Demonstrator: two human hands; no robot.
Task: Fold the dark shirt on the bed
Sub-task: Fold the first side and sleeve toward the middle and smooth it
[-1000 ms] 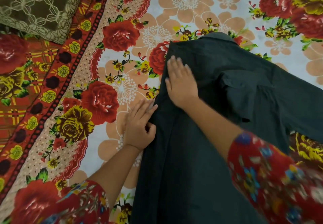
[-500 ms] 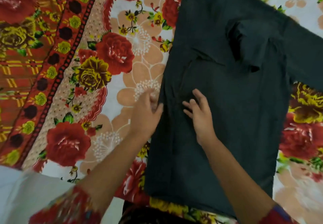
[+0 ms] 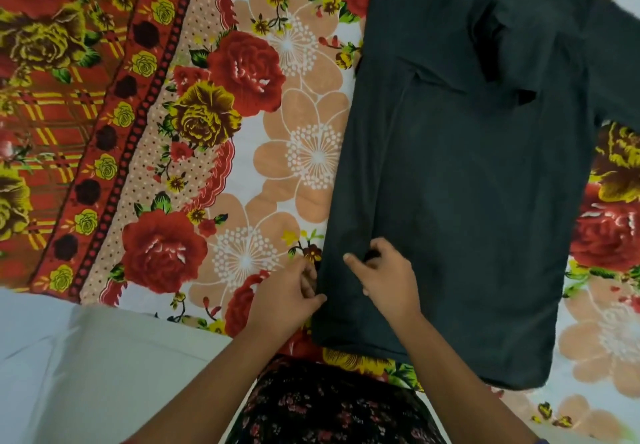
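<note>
The dark shirt (image 3: 464,180) lies flat on the flowered bed sheet (image 3: 294,152), its collar end at the top and its hem near me. Its left side is folded inward and one sleeve runs off to the upper right. At the shirt's left edge near the hem, my left hand (image 3: 287,299) has thumb and fingers pinched on the cloth. My right hand (image 3: 384,275) rests on the folded strip just beside it, fingers curled and pinching a small tuck of cloth.
A red and yellow patterned border (image 3: 86,114) of the sheet runs along the left. A white surface (image 3: 86,367) shows below the bed's near edge at the lower left. My dark flowered clothing (image 3: 329,405) fills the bottom centre.
Both hands have slid down the shirt's folded left side from near the shoulder to near the hem. The view has shifted down, so the bed's near edge now shows.
</note>
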